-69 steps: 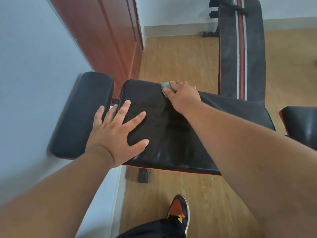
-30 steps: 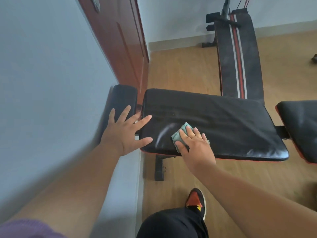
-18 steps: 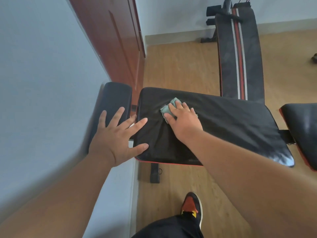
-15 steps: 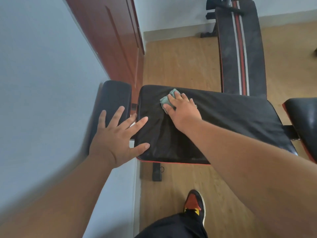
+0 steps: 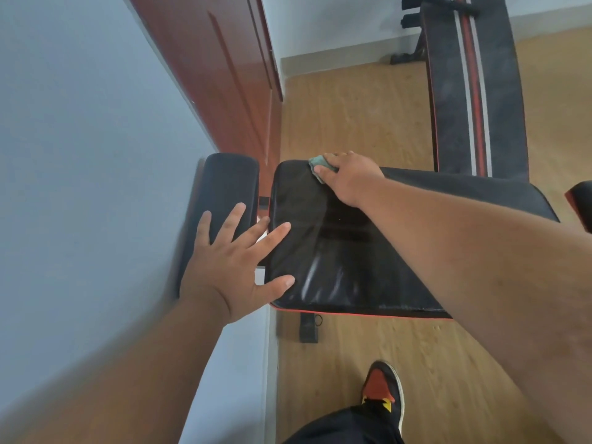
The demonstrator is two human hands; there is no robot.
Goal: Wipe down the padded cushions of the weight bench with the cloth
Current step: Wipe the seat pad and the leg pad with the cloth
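The weight bench's large black back cushion (image 5: 320, 251) lies across the middle of the view, shiny with wet streaks near its front edge. A smaller black head cushion (image 5: 224, 187) sits to its left, against the wall. My right hand (image 5: 349, 177) presses a small green cloth (image 5: 317, 163) flat on the far left corner of the large cushion. My left hand (image 5: 237, 267) lies spread with straight fingers across the gap between the two cushions, thumb and forefinger on the large one.
A pale wall (image 5: 80, 187) runs close along the left. A red-brown wooden door (image 5: 224, 75) stands behind the bench. A second black bench with red and white stripes (image 5: 474, 91) lies on the wooden floor beyond. My shoe (image 5: 382, 389) is below the bench.
My right hand has slid the cloth away from me, from the cushion's near edge to its far left corner. My left hand has stayed spread at the cushion's left end.
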